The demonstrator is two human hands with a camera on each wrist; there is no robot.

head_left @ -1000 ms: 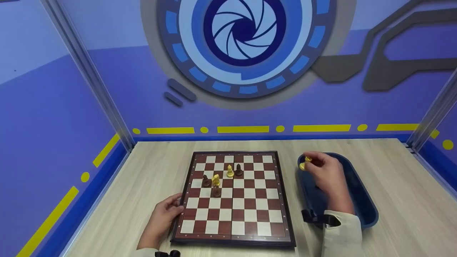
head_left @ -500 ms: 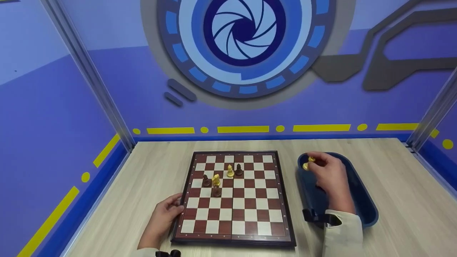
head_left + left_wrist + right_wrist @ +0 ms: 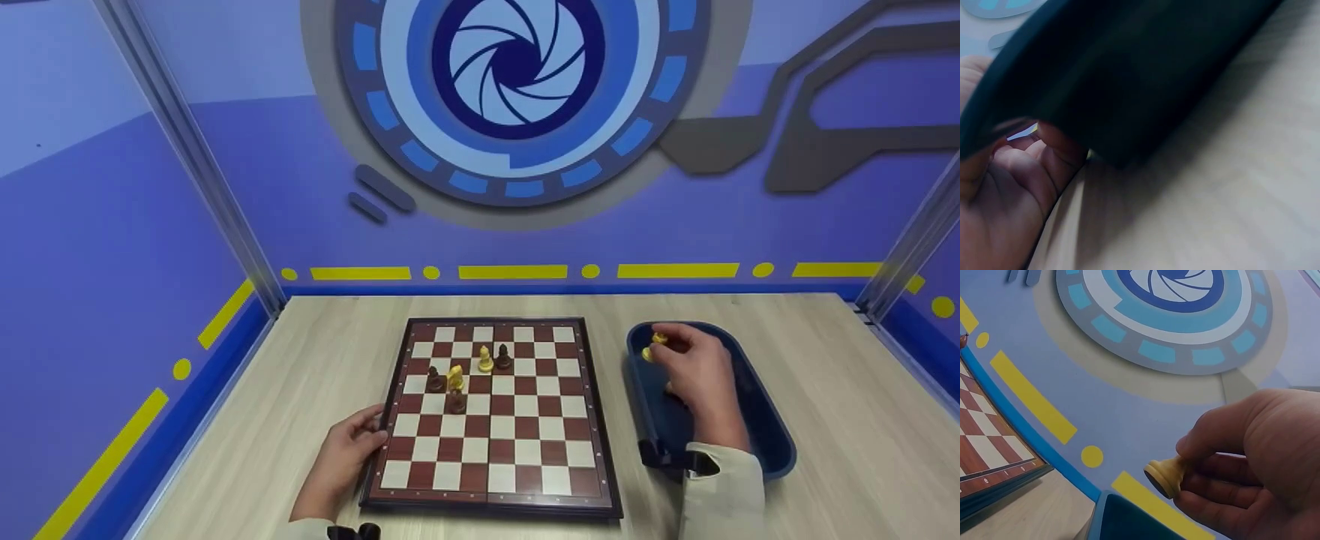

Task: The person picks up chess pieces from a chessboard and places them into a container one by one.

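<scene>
And here the fingers [image 3: 1216, 495] of the right hand [image 3: 703, 375] are pinching a yellow chess piece [image 3: 1167, 475], thumb meeting fingers around it! The piece is tilting, its round base facing down and to the left in the right wrist view. It's hovering over the far left corner of a dark blue tray [image 3: 769, 435], and the wrist is crossing above the tray's middle.

Over on the other flank, the left hand [image 3: 341, 454] is gripping the near half of the chessboard's left edge. The thumb is pressing on the rim while the other fingers are bending in beneath; that wrist view is dark and blurry, so how far under they're reaching is hard to say.

The chessboard [image 3: 540, 442] is lying flat, and five pieces are standing upright on its far half. A yellow bishop-like piece [image 3: 485, 360] is standing just beside a dark piece [image 3: 503, 358]; nearer the left, a yellow knight [image 3: 455, 377] is sharing a tight cluster with two more dark ones. Board and tray are sitting side by side, a little apart, on the pale wooden table [image 3: 847, 420], and a blue-purple wall [image 3: 825, 225] is rising behind.
</scene>
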